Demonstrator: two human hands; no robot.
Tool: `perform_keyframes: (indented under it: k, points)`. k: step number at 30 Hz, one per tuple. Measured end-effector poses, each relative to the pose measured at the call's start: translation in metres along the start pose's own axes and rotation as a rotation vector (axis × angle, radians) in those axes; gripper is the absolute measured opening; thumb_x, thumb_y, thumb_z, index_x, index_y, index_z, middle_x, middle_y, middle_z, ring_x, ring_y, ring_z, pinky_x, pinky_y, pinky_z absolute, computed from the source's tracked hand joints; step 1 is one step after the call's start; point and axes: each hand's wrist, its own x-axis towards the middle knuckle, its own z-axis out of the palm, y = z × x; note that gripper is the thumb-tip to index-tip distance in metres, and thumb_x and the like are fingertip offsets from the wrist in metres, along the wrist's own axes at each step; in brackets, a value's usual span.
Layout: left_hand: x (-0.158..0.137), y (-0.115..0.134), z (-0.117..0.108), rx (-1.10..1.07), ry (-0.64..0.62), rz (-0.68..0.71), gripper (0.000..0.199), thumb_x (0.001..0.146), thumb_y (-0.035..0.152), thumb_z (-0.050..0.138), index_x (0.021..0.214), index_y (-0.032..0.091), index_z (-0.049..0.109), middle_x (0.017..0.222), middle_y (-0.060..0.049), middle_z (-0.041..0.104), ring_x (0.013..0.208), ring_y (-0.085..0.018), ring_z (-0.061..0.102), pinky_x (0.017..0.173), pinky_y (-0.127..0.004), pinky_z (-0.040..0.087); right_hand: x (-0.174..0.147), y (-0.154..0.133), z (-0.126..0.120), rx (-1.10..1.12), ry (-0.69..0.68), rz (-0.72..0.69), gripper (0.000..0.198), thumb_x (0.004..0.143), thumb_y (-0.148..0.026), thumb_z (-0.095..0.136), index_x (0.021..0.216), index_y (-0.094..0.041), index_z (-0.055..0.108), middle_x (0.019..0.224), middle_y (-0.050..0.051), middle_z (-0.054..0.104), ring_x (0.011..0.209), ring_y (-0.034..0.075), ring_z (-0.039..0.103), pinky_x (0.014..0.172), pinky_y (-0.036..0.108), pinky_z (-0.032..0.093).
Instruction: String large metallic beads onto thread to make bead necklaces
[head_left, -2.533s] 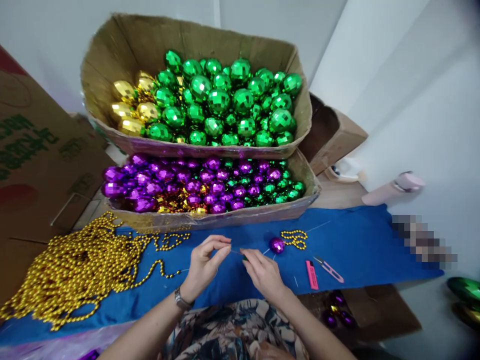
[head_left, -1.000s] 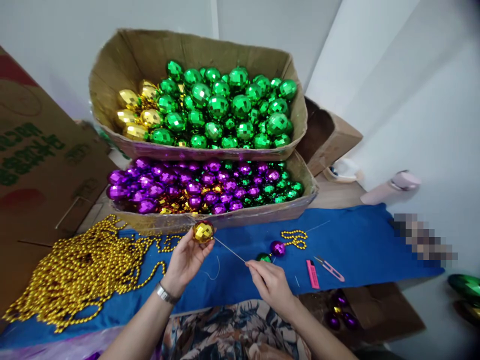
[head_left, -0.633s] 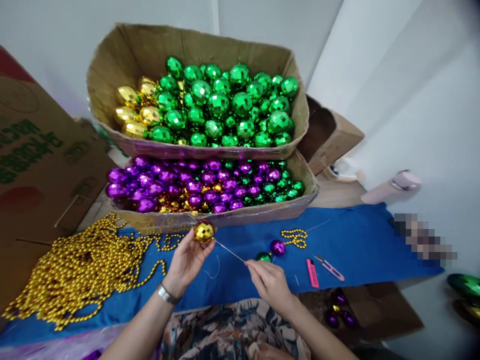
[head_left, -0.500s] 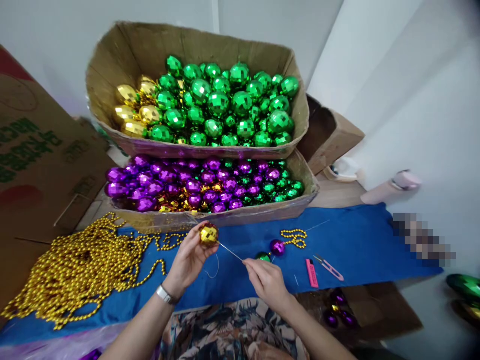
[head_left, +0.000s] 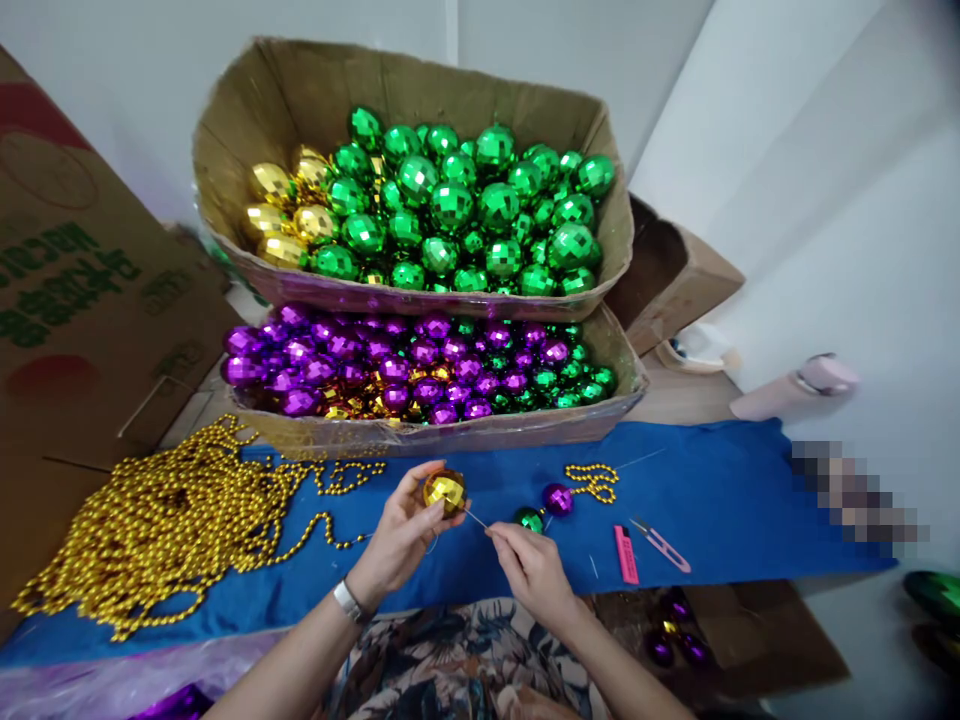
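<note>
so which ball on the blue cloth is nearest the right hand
The green ball, just beyond the right hand; the purple ball lies farther away.

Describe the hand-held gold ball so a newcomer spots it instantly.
Find the blue cloth. Over its middle, the left hand holds a faceted gold ball. Unlike the gold balls in the rear box, it has a thin strand stretching to the right hand.

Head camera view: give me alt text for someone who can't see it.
A person's left hand holds a shiny gold ball while the right hand pinches a thin strand beside it, over a blue cloth. Strings of gold beads lie heaped at left; behind stand two open cardboard boxes of green, purple and gold balls.
</note>
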Motion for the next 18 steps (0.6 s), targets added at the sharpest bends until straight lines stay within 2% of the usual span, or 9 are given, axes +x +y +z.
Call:
perform_keyframes:
  k: [5, 8, 10, 12, 13, 15, 18]
  points:
    - [-0.004, -0.006, 0.003, 0.089, -0.080, 0.006, 0.055, 0.076, 0.028, 0.074, 0.125, 0.026, 0.051, 0.121, -0.011, 0.059, 0.101, -0.027, 0.063, 0.085, -0.039, 0.053, 0.002, -0.002, 0.000, -0.002, -0.001, -0.014, 0.021, 0.096, -0.016, 0.042, 0.104, -0.019, 0.061, 0.094, 0.005, 0.071, 0.083, 0.015, 0.067, 0.074, 0.025, 0.051]
    - [-0.004, -0.006, -0.012, 0.283, -0.171, 0.010, 0.061, 0.078, 0.037, 0.070, 0.133, 0.026, 0.047, 0.134, -0.014, 0.052, 0.111, -0.029, 0.059, 0.086, -0.039, 0.053, 0.001, 0.001, -0.003, -0.009, 0.007, -0.009, 0.020, 0.096, -0.016, 0.043, 0.104, -0.019, 0.060, 0.093, 0.005, 0.070, 0.081, 0.015, 0.067, 0.072, 0.025, 0.051]
    - [-0.001, -0.006, -0.038, 0.649, -0.066, 0.067, 0.048, 0.082, 0.042, 0.063, 0.125, 0.023, 0.054, 0.126, -0.012, 0.060, 0.106, -0.026, 0.062, 0.082, -0.034, 0.053, 0.000, 0.004, -0.005, -0.019, 0.026, -0.006, 0.019, 0.095, -0.015, 0.044, 0.103, -0.019, 0.060, 0.092, 0.005, 0.070, 0.080, 0.015, 0.067, 0.071, 0.025, 0.050]
    - [0.006, -0.006, -0.072, 1.086, 0.170, 0.139, 0.033, 0.086, 0.042, 0.055, 0.109, 0.020, 0.063, 0.105, -0.009, 0.069, 0.091, -0.022, 0.066, 0.074, -0.031, 0.053, -0.002, 0.006, -0.004, -0.028, 0.033, -0.005, 0.017, 0.095, -0.016, 0.044, 0.102, -0.019, 0.060, 0.089, 0.005, 0.070, 0.078, 0.015, 0.067, 0.069, 0.024, 0.050]
    - [0.010, -0.006, -0.090, 1.207, 0.274, 0.156, 0.030, 0.086, 0.040, 0.054, 0.105, 0.019, 0.064, 0.100, -0.009, 0.070, 0.085, -0.022, 0.066, 0.072, -0.032, 0.052, -0.002, 0.007, -0.004, -0.034, 0.030, -0.009, 0.017, 0.095, -0.016, 0.044, 0.101, -0.019, 0.060, 0.087, 0.004, 0.070, 0.077, 0.015, 0.067, 0.068, 0.024, 0.049]
    - [0.018, -0.006, -0.122, 1.325, 0.404, 0.170, 0.027, 0.085, 0.035, 0.051, 0.100, 0.017, 0.065, 0.093, -0.010, 0.070, 0.081, -0.023, 0.065, 0.074, -0.036, 0.051, -0.004, 0.009, -0.001, -0.054, 0.017, -0.020, 0.017, 0.095, -0.016, 0.044, 0.101, -0.019, 0.060, 0.086, 0.004, 0.069, 0.075, 0.015, 0.066, 0.067, 0.024, 0.049]
    - [0.031, -0.010, -0.152, 1.393, 0.472, 0.188, 0.022, 0.082, 0.029, 0.051, 0.094, 0.017, 0.066, 0.093, -0.012, 0.069, 0.089, -0.026, 0.062, 0.083, -0.039, 0.047, -0.004, 0.010, 0.003, -0.085, 0.003, -0.035, 0.018, 0.096, -0.016, 0.043, 0.102, -0.019, 0.060, 0.087, 0.005, 0.070, 0.075, 0.015, 0.066, 0.068, 0.025, 0.049]
